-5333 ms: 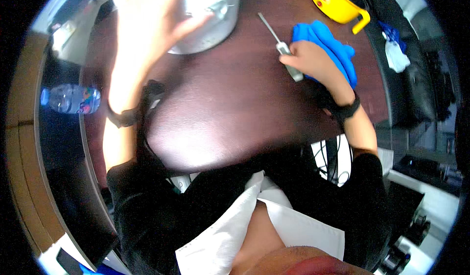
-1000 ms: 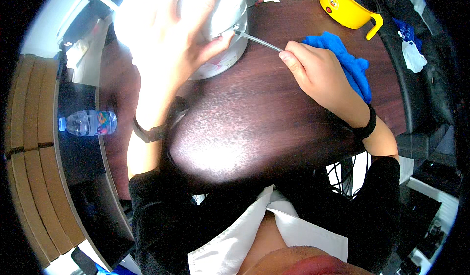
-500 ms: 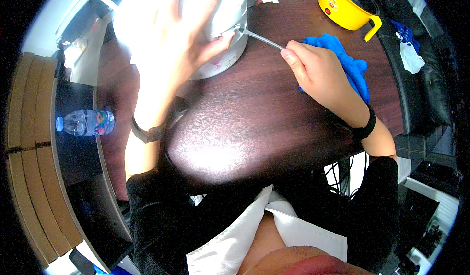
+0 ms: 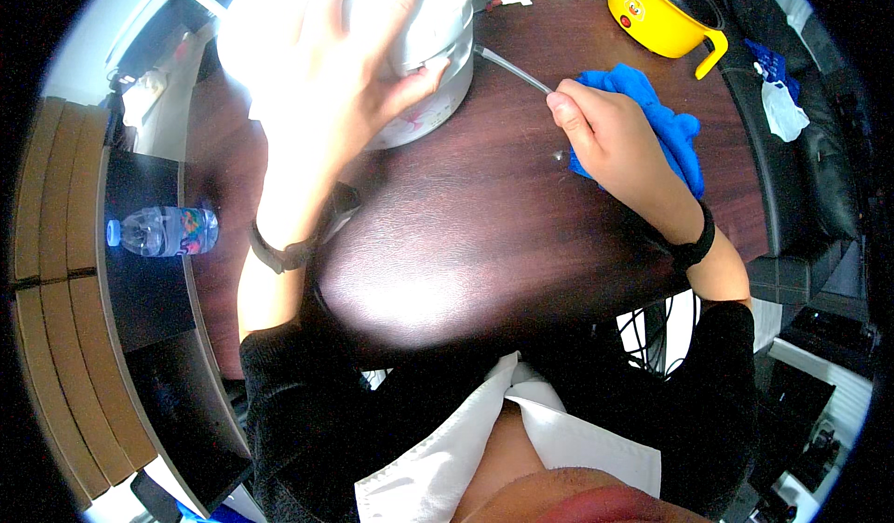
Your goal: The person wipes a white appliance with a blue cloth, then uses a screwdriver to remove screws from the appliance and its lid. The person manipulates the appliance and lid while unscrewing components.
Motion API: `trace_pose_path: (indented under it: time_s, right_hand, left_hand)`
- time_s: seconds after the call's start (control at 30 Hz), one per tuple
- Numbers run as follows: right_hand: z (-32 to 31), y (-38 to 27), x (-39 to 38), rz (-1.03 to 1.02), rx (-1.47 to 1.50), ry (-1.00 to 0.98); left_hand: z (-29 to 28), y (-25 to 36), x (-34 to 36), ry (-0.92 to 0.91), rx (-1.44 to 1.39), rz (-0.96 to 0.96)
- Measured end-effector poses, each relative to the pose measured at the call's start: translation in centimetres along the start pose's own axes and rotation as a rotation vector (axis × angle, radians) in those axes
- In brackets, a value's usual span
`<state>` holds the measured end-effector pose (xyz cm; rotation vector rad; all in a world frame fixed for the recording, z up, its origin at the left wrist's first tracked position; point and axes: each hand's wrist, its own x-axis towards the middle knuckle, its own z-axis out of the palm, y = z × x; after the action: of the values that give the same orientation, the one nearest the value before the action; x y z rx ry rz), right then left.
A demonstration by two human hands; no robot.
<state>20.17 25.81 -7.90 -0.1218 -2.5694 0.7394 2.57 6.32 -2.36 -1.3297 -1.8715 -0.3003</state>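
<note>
Your left hand (image 4: 326, 85) lies spread over the white cooker (image 4: 410, 48) at the surface's (image 4: 466, 234) far edge; judge it heavy, rigid, smooth. Your right hand (image 4: 615, 146) pinches the thin, stiff screwdriver (image 4: 512, 68) against the cooker's side, above the blue cloth (image 4: 666, 122).

Toward the person from the white appliance (image 4: 424, 67), the dark table (image 4: 466, 234) lies open. To its right, a thin metal tool (image 4: 512, 68), blue cloth (image 4: 666, 122) and yellow pot (image 4: 666, 11) block passage.

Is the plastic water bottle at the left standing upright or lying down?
Lying down: the water bottle rests on its side on a dark surface, cap pointing left.
</note>
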Motion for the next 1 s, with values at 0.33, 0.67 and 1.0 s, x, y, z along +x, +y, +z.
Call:
trace_pose_path:
  time_s: [0.33, 0.67, 1.0]
  right_hand:
    - [-0.1, 4.6, -2.3, 0.133, -0.076, -0.201]
    - [3.1, 5.0, -0.2, 0.162, -0.353, -0.401]
    - [2.2, 6.5, 0.0, 0.200, -0.288, -0.430]
  left_hand:
    - [0.5, 0.3, 0.0, 0.018, 0.094, 0.008]
    - [-0.3, -0.2, -0.6, 0.116, 0.119, 0.033]
    - [-0.8, 0.0, 0.1, -0.052, 0.069, -0.015]
